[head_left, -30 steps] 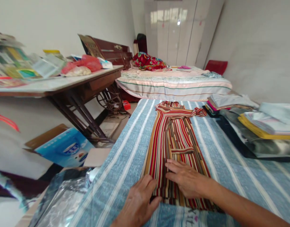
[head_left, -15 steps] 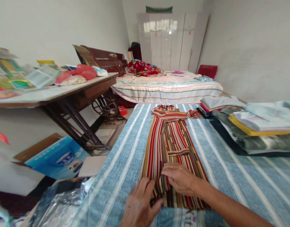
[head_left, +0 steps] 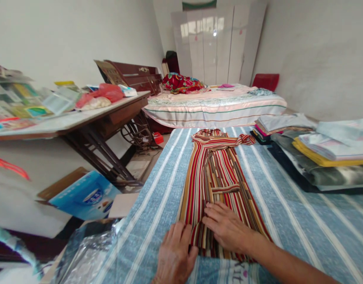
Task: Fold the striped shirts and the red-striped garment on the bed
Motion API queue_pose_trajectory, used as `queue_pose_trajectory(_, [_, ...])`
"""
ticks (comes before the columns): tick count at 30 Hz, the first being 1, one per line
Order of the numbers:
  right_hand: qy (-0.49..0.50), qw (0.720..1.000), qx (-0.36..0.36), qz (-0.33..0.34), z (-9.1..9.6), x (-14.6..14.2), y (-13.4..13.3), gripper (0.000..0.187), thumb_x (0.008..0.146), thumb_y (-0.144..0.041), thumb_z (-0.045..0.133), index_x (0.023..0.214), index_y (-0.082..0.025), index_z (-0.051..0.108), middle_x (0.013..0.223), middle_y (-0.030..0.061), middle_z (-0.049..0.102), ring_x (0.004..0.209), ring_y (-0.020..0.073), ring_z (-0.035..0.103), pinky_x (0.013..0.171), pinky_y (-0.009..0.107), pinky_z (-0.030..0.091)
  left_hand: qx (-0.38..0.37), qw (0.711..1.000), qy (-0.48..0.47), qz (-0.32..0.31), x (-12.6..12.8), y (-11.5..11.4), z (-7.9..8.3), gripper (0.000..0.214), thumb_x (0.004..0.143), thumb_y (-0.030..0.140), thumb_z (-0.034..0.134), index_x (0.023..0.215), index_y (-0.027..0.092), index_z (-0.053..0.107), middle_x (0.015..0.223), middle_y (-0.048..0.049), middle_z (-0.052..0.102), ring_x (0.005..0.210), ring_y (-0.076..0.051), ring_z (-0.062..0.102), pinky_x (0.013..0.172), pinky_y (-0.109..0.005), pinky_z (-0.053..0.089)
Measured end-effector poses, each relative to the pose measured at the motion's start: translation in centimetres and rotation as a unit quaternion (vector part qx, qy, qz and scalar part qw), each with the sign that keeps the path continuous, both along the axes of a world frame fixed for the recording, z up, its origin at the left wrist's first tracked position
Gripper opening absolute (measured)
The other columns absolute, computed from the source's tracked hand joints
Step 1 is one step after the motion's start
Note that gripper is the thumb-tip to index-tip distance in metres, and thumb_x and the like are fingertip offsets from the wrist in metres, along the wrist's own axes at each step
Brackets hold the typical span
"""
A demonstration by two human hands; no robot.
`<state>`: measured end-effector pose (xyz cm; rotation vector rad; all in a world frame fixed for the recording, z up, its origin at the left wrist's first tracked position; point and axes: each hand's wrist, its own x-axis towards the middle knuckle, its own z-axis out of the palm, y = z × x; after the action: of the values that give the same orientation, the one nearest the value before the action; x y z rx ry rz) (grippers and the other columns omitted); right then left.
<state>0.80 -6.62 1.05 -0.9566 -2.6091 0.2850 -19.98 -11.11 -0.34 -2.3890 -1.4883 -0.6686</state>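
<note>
A long garment with red, brown and cream stripes (head_left: 219,169) lies folded lengthwise on a blue bedsheet with white stripes (head_left: 287,205). Its tied belt is at the far end. My left hand (head_left: 174,254) rests flat on the garment's near left edge, fingers stretched out. My right hand (head_left: 225,225) lies flat on the near end of the garment, fingers pointing left and pressing the cloth down. Neither hand grips anything.
Stacks of folded cloth (head_left: 320,154) lie on the right side of the sheet. A wooden table (head_left: 89,116) with bags and papers stands at the left, a blue carton (head_left: 83,195) below it. A second bed (head_left: 216,104) and a white wardrobe (head_left: 216,43) stand behind.
The small fold of cloth bunched between my hands half a second ago is now pressed flat. Both hands stay on the garment's near end. The view shifted slightly.
</note>
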Motion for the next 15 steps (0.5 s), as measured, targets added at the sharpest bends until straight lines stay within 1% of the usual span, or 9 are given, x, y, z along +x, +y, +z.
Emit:
queue_pose_trajectory(3, [0.059, 0.998, 0.017, -0.013, 0.0, -0.6, 0.2, 0.023, 0.079, -0.009, 0.044, 0.093, -0.018, 0.059, 0.099, 0.0076, 0.063, 0.104, 0.019, 0.052, 0.101, 0.038, 0.029, -0.018, 1.0, 0.015, 0.013, 0.1, 0.0, -0.3, 0.036, 0.069, 0.012, 0.051, 0.105, 0.017, 0.054, 0.101, -0.0084, 0.057, 0.09, -0.022, 0.057, 0.078, -0.033, 0.05])
queue_pose_trajectory(6, [0.104, 0.994, 0.023, -0.02, 0.2, -0.9, 0.3, 0.022, 0.081, -0.009, 0.041, 0.09, -0.02, 0.058, 0.087, 0.005, 0.063, 0.091, 0.0168, 0.055, 0.095, 0.037, 0.033, -0.036, 0.999, 0.022, 0.018, -0.1, 0.0, -0.3, 0.037, 0.07, 0.01, 0.051, 0.106, 0.017, 0.053, 0.1, -0.0083, 0.058, 0.091, -0.022, 0.056, 0.077, -0.033, 0.051])
queue_pose_trajectory(8, [0.097, 0.995, 0.025, -0.011, 0.2, -0.8, 0.3, 0.021, 0.082, -0.009, 0.039, 0.086, -0.02, 0.057, 0.081, 0.0039, 0.062, 0.085, 0.0162, 0.055, 0.093, 0.037, 0.034, -0.038, 0.999, 0.022, 0.016, -0.2, 0.2, -0.2, 0.039, 0.068, 0.006, 0.047, 0.106, 0.017, 0.053, 0.099, -0.0082, 0.058, 0.09, -0.022, 0.056, 0.078, -0.032, 0.051])
queue_pose_trajectory(11, [0.083, 0.996, 0.023, -0.002, 0.1, -0.6, 0.2, 0.02, 0.081, -0.009, 0.04, 0.082, -0.019, 0.057, 0.08, 0.0034, 0.062, 0.081, 0.0159, 0.055, 0.09, 0.036, 0.036, -0.017, 1.0, 0.014, 0.006, -0.5, 0.5, 0.2, 0.038, 0.067, 0.002, 0.041, 0.099, 0.017, 0.054, 0.096, -0.0075, 0.058, 0.087, -0.02, 0.057, 0.076, -0.031, 0.051])
queue_pose_trajectory(15, [0.143, 0.989, 0.022, -0.005, 0.6, -0.4, 0.4, 0.024, 0.081, -0.007, 0.04, 0.088, -0.02, 0.059, 0.088, 0.0052, 0.064, 0.088, 0.0161, 0.057, 0.089, 0.034, 0.038, 0.031, 0.999, -0.005, -0.033, -0.7, 0.6, 0.7, 0.025, 0.075, 0.005, 0.039, 0.089, 0.018, 0.056, 0.09, -0.0068, 0.059, 0.081, -0.018, 0.057, 0.073, -0.029, 0.051])
